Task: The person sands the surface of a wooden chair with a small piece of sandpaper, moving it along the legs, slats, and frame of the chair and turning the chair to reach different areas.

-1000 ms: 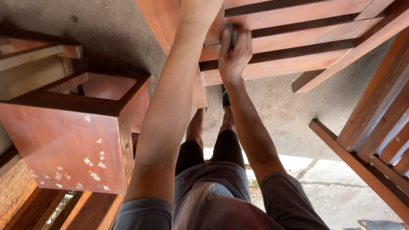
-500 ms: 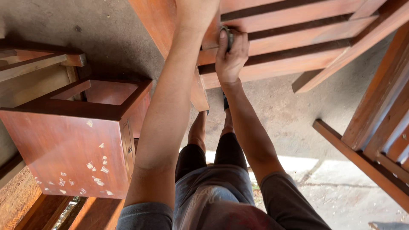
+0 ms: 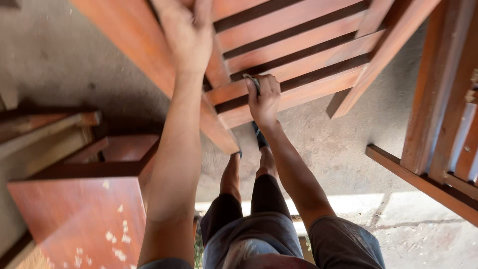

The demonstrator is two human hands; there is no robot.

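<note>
View from above of a person working on a slatted reddish wooden frame [image 3: 308,55] over a concrete floor [image 3: 343,149]. The left hand [image 3: 186,32] lies flat and open on the frame's thick rail, fingers spread. The right hand [image 3: 264,99] is closed around a small dark pad [image 3: 253,81], pressing it against the edge of the lowest slat. The hands are apart, a short way from each other. A boxy reddish stool [image 3: 84,209], flecked with pale chips, stands at lower left. More reddish frames [image 3: 438,114] lean at right.
</note>
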